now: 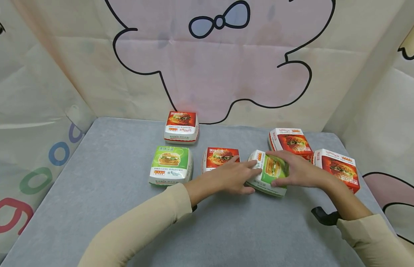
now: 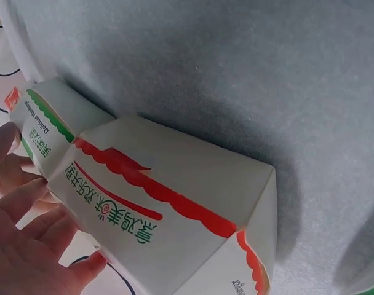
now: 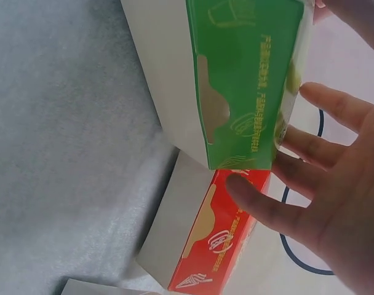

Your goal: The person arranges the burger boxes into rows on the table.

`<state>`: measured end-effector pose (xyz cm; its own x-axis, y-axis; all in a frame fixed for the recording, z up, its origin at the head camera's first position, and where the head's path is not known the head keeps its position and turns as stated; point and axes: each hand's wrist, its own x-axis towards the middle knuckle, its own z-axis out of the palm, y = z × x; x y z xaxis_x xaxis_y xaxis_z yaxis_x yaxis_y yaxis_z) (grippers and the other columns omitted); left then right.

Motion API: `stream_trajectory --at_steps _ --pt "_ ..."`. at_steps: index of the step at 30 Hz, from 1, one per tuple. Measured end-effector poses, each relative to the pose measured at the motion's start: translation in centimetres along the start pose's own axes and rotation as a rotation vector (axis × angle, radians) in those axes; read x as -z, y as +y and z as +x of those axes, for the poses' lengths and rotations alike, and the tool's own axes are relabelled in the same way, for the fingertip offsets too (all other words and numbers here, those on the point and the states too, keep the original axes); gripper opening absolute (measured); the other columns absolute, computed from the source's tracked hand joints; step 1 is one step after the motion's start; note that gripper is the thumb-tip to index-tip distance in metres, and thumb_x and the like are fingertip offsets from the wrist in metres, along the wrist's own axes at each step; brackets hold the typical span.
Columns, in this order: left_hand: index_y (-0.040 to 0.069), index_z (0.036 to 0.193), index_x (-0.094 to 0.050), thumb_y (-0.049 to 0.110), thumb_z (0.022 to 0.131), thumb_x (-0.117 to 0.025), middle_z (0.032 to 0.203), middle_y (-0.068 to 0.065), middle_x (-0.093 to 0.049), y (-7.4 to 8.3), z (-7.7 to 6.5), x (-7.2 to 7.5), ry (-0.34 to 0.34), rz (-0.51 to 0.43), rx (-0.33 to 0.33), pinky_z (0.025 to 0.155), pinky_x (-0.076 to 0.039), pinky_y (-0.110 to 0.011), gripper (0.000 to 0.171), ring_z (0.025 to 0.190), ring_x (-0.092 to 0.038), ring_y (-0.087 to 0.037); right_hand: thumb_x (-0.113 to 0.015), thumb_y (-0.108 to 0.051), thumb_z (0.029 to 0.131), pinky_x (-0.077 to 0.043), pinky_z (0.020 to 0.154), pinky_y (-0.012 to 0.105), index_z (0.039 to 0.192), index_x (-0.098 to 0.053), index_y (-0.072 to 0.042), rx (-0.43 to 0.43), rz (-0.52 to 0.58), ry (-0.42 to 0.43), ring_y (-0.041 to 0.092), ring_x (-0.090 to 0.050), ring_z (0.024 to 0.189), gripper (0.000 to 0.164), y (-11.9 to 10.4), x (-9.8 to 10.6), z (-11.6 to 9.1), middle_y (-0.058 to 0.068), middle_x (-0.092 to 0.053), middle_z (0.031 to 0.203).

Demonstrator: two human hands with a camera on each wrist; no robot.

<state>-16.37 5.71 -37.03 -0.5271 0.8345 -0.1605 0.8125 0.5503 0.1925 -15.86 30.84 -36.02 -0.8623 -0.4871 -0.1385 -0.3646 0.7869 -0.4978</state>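
A white-and-green burger box (image 1: 272, 167) lies slightly turned on the grey table, between both hands. My right hand (image 1: 303, 170) spreads over its right end, and in the right wrist view extended fingers touch the edge of its green face (image 3: 248, 67). My left hand (image 1: 231, 177) reaches across the front of a red-topped burger box (image 1: 215, 155), its fingertips at the green box's left side. The left wrist view shows that red-trimmed box (image 2: 156, 190) up close, with the green-trimmed box (image 2: 51, 117) beside it. The left hand hides part of the red box.
Another green burger box (image 1: 170, 165) stands to the left, with a red one (image 1: 181, 128) behind it at the table's back edge. Two more red boxes (image 1: 290, 141) sit at the right, one near the table's (image 1: 93, 207) right edge. Printed cloth walls enclose the back and sides.
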Motion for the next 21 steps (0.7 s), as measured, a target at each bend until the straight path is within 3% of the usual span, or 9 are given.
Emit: stream_trajectory --at_steps 12,21 --pt "0.023 0.150 -0.046 0.047 0.094 -0.063 0.154 -0.002 -0.041 0.1 0.5 0.3 0.030 0.043 0.025 0.116 -0.025 -0.052 0.063 0.140 -0.038 -0.015 -0.088 -0.046 0.071 -0.043 0.095 0.062 0.145 -0.047 -0.007 -0.040 -0.083 0.078 0.034 -0.045 0.124 0.094 0.5 0.6 -0.1 0.017 -0.050 0.140" --pt "0.024 0.146 -0.051 0.047 0.095 -0.062 0.149 0.000 -0.047 -0.1 0.6 0.4 0.042 0.086 0.017 0.114 -0.029 -0.053 0.057 0.138 -0.040 -0.017 -0.086 -0.043 0.075 -0.043 0.095 0.065 0.146 -0.045 -0.006 -0.064 -0.040 0.078 0.039 -0.050 0.124 0.091 0.9 1.1 -0.1 0.019 -0.048 0.143"
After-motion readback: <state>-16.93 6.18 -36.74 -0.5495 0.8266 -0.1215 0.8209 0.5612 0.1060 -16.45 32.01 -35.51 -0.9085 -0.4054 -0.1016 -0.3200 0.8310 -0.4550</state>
